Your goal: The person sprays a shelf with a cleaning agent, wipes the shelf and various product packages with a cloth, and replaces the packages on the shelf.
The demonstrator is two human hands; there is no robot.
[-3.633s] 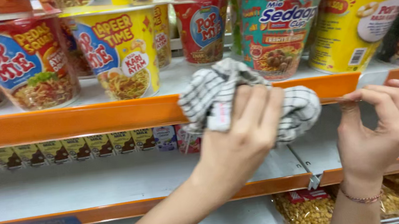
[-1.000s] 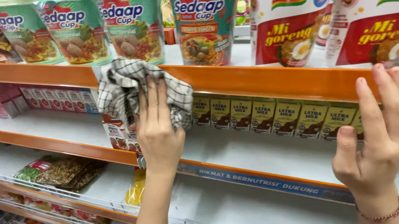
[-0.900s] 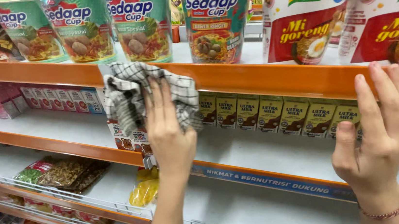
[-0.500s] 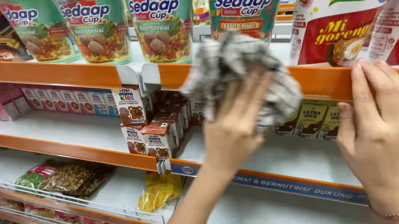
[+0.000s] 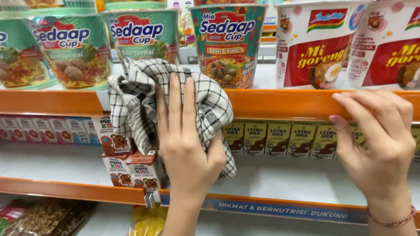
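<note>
Orange-edged shelves [image 5: 291, 106] run across the whole view, left to right. On the far top shelf stand large noodle cups: green ones [image 5: 73, 54] to the left, white and red ones [image 5: 316, 46] to the right. Below, on the middle shelf, a row of small yellow milk cartons [image 5: 278, 137] stands far back on the right, and small red and white cartons [image 5: 133, 169] are stacked near the front edge on the left. On the lowest shelf at the left lie clear snack packets [image 5: 40, 219] and a yellow packet [image 5: 146, 227].

A black and white checked cloth [image 5: 134, 102] is bunched against the orange edge of the top shelf, left of centre. The left hand [image 5: 187, 146] presses flat on it, fingers straight and together, thumb clamping its lower fold. The right hand [image 5: 379, 145], with a thin bracelet [image 5: 392, 220] at the wrist, rests to the right, fingers curled over the same shelf edge, holding nothing else.
</note>
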